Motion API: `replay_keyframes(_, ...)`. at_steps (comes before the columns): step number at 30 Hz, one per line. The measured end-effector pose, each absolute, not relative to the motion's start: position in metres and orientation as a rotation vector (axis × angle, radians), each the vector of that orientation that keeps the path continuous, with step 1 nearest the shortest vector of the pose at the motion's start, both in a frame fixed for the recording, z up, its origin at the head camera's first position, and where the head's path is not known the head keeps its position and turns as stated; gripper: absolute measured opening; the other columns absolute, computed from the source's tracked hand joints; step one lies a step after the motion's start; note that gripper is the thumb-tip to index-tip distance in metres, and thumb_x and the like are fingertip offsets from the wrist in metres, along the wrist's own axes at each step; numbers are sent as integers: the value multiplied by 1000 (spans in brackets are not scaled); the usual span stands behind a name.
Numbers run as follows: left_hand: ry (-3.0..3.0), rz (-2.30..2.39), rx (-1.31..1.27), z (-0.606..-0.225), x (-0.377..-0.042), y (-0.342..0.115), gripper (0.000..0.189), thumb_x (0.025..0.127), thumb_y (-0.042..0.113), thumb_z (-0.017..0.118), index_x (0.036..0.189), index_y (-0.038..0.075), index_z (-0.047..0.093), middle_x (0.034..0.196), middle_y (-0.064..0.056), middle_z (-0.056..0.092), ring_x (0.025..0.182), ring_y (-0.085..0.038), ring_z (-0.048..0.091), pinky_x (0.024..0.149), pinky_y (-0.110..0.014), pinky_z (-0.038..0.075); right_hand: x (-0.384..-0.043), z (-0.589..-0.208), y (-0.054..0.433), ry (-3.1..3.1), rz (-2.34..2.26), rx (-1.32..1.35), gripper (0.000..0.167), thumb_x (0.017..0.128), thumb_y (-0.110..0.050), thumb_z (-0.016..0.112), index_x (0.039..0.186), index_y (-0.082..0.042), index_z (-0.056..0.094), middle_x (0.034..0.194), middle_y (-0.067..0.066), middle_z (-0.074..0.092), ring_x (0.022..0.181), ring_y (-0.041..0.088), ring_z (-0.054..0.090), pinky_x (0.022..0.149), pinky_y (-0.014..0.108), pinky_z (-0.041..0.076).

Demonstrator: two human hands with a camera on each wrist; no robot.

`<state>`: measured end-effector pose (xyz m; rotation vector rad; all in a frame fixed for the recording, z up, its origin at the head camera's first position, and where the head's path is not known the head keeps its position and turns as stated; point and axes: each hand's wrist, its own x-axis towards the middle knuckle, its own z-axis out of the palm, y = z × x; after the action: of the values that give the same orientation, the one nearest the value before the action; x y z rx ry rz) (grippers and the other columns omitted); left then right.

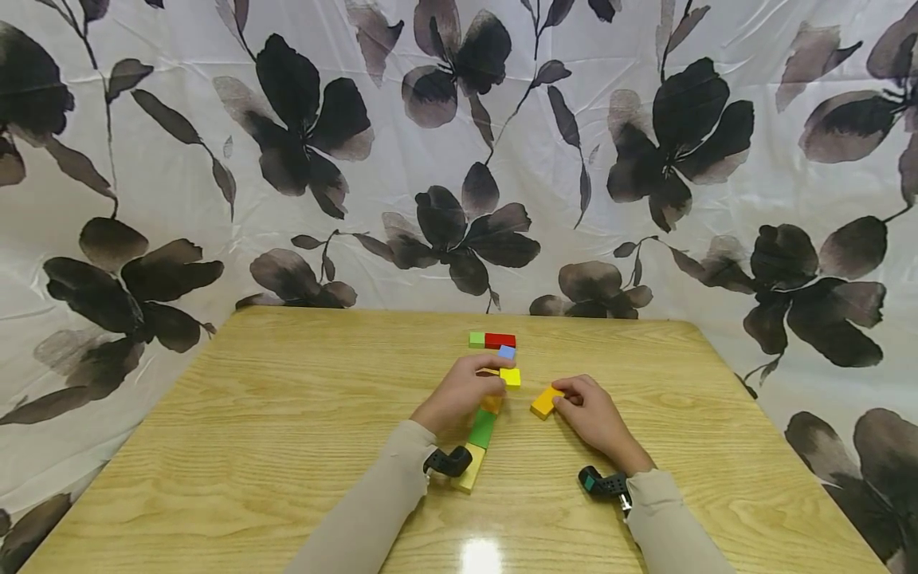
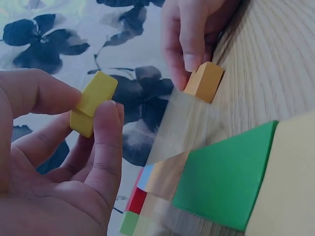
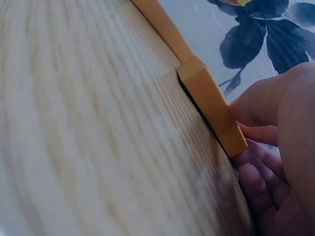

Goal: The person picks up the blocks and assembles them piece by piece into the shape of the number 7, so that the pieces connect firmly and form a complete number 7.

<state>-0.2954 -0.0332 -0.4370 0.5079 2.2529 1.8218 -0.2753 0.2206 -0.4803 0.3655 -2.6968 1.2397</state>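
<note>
My left hand (image 1: 464, 392) pinches a small yellow block (image 2: 96, 101) between thumb and fingers, held up over the line of blocks. To its right, my right hand (image 1: 594, 410) grips the near-wrist end of an orange block (image 3: 211, 110), which lies low at the tabletop. Under and in front of the left hand runs a line of flat blocks: pale yellow (image 1: 469, 470), green (image 1: 482, 429) and orange (image 1: 491, 403). The left hand hides part of this line. Beyond it are a blue block (image 1: 507, 351), a red block (image 1: 500, 341) and a light green block (image 1: 476, 340).
The blocks lie on a light wooden table (image 1: 287, 414), its far edge against a hanging floral cloth (image 1: 574, 159). Black bands with small devices sit on the left wrist (image 1: 448, 461) and the right wrist (image 1: 606, 483).
</note>
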Motion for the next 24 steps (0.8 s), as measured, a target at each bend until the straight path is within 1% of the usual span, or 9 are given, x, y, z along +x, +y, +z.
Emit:
replay_keyframes(4,2235,1837,538,-438,-297,-37,38,92,6,59,129,11,68,125,-5,63,98,-27,67,90,-40,54,-276,-481,221,-2688,1233,367,27,98,-15,66,123,-5,69,116,8,62,100,21,60,87,40,50)
replay_keyframes(8,2204,1862,525,-437,-297,-39,39,92,5,58,129,8,67,123,-8,63,96,-27,67,90,-42,54,-276,-481,221,-2669,1239,374,26,97,-13,67,121,-4,69,115,9,62,99,21,59,87,38,50)
replay_keyframes(10,2190,1884,493,-437,-298,-39,39,91,4,57,127,8,68,121,-8,63,93,-26,67,89,-41,54,-275,-481,221,-2664,1246,373,26,97,-13,67,121,-4,69,115,9,62,99,20,59,87,38,50)
replay_keyframes(13,2146,1939,428,-436,-300,-41,40,91,2,54,129,5,66,124,-9,61,94,-28,67,89,-40,54,-275,-481,221,-2661,1250,377,26,98,-14,67,121,-4,69,116,9,62,99,21,59,87,39,50)
replay_keyframes(16,2104,2003,381,-436,-301,-42,42,91,0,53,131,2,64,131,-11,58,95,-29,66,89,-38,55,-275,-481,221,-2664,1250,380,26,98,-14,67,122,-4,69,116,9,62,99,21,59,87,39,50)
replay_keyframes(18,2096,2026,372,-436,-301,-43,42,92,0,54,132,1,64,131,-13,58,95,-29,65,89,-37,55,-276,-481,221,-2664,1245,382,26,98,-14,67,122,-4,69,115,9,62,98,21,59,86,39,50)
replay_keyframes(21,2103,2034,366,-437,-303,-45,41,92,2,59,132,2,64,126,-13,59,96,-27,63,89,-36,55,-275,-481,221,-2661,1241,387,26,98,-15,67,121,-3,69,114,9,62,98,21,59,86,39,50)
replay_keyframes(24,2143,2006,368,-437,-304,-47,42,90,3,65,132,3,64,123,-11,61,101,-24,60,90,-35,53,-275,-481,221,-2664,1237,383,26,98,-15,67,121,-4,69,114,9,62,97,21,59,85,38,50)
